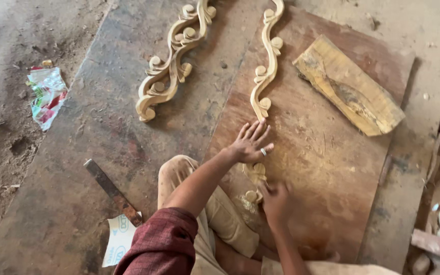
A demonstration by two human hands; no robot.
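Note:
A long carved wooden scroll strip [266, 71] lies on a reddish plywood board [327, 153], running from the top of the view down toward me. My left hand [250, 143], with a ring on one finger, lies flat with spread fingers pressing on the strip near its lower part. My right hand [276, 201] has its fingers closed against the strip's near end, beside a round carved knob [252, 196]. Whether something small is held in that hand is hidden.
A second carved scroll piece [171, 58] lies to the left on a dark board. A rough yellow wood block [350, 84] rests at the upper right. A flat metal file [112, 191] and a sheet of sandpaper [118, 239] lie near my knee. A crumpled wrapper [47, 94] sits on the dirt floor.

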